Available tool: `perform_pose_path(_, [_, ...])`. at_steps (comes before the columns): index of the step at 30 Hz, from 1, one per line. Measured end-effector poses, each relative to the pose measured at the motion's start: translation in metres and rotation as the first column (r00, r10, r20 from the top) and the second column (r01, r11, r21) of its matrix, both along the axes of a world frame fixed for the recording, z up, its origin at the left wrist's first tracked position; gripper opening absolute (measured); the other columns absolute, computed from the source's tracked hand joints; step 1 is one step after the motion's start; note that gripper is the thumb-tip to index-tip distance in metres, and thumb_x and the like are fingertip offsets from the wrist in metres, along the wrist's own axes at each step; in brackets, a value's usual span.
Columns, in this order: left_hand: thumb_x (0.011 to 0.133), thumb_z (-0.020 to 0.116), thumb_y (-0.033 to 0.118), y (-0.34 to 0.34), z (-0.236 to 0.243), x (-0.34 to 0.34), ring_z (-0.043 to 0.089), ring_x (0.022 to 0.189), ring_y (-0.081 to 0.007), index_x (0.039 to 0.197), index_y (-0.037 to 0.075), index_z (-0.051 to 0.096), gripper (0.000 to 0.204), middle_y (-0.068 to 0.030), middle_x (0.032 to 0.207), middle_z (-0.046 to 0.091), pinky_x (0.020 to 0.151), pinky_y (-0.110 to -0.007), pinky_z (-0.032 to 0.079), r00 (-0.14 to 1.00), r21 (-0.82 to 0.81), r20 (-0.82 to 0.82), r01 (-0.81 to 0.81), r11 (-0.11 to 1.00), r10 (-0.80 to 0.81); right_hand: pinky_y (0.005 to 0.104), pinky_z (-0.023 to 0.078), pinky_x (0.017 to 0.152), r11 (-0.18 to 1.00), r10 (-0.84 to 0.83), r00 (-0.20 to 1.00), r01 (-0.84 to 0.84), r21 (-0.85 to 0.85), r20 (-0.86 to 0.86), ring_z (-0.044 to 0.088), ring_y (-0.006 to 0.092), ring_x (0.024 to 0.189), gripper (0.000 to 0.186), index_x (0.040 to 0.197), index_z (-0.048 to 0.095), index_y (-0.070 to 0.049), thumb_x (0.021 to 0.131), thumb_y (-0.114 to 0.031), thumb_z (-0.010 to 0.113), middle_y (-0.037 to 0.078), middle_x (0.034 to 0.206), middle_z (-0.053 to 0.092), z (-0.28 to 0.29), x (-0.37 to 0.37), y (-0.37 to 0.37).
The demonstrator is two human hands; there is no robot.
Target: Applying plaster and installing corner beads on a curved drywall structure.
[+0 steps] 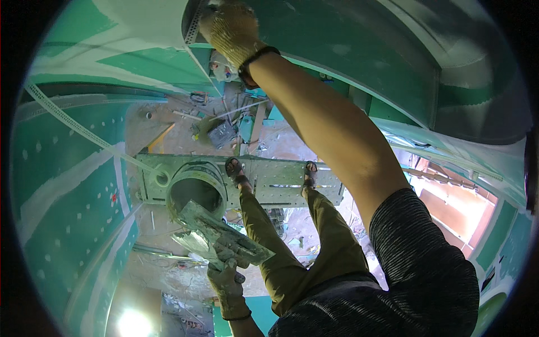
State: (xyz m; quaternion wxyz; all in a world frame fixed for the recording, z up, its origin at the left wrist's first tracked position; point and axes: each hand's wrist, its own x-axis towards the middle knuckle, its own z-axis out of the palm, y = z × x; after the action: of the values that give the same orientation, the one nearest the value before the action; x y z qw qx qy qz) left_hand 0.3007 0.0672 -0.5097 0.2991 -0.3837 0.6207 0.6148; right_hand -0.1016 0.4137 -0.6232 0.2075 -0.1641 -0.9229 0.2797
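Two plaster-caked flat metal trowels (pixel 216 236) are clamped in the gloved left hand (pixel 226 276); a perforated metal corner strip (pixel 192 28) is gripped by the gloved right hand (pixel 231 25).

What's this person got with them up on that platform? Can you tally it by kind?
Gloved hands: 2 (left hand, right hand)
Plastering trowels: 2, both in the left hand
Bucket: 1
Metal corner strip: 1
Total: 6

Looking down I've got green drywall walls (pixel 62 185) with white joint strips, a dusty littered floor (pixel 185 121), bright light bottom left (pixel 133 324).
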Motion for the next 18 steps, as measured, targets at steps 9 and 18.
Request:
perform_pose_path(9, [0.080, 0.078, 0.024, -0.006, -0.005, 0.004, 0.052, 0.046, -0.0117, 0.105, 0.000, 0.068, 0.036, -0.0118, 0.086, 0.072, 0.039, -0.025, 0.037, 1.000, -0.066, 0.014, -0.004, 0.998, 0.005, 0.0601, 0.052, 0.097, 0.893, 0.163, 0.975, -0.082, 0.443, -0.148, 0.070, 0.0377, 0.107, 0.037, 0.117, 0.075, -0.014, 0.084, -0.029, 0.072, 0.013, 0.115, 0.074, 0.017, 0.051, -0.016])
perform_pose_path(18, [0.077, 0.081, 0.023, -0.008, -0.008, 0.001, 0.053, 0.048, -0.0111, 0.106, -0.001, 0.068, 0.040, -0.0087, 0.084, 0.072, 0.040, -0.025, 0.038, 0.999, -0.058, 0.046, -0.013, 0.998, 0.016, 0.0604, 0.021, 0.126, 0.858, 0.335, 0.942, -0.317, 0.404, 0.027, 0.035, 0.0426, 0.153, 0.050, 0.140, 0.059, -0.002, 0.101, -0.032, 0.053, 0.022, 0.157, 0.050, 0.007, 0.043, -0.002])
